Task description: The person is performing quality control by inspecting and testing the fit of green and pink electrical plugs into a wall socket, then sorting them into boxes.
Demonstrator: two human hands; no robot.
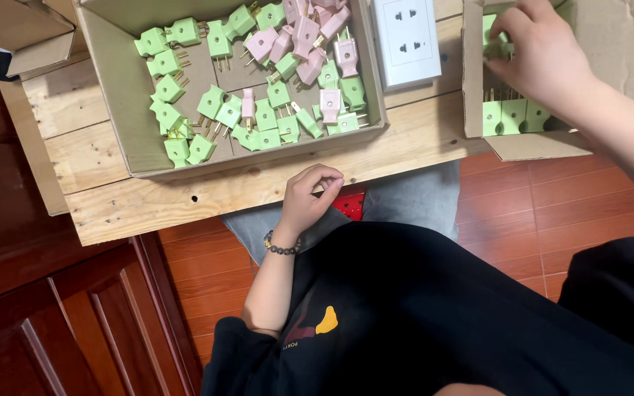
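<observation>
Fingers (pixel 504 44) of the right hand (pixel 544 59) pinch a green plug (pixel 494 37) inside the small box (pixel 610 44) — left hand (pixel 310 198) rests curled, empty, at the counter (pixel 207 198) edge.

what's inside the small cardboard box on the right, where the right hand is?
Green plugs stand in a row along the near wall of the small cardboard box, prongs up. The right hand reaches in, fingers at a green plug near the top. The hand covers the middle; contents there are unseen.
</observation>
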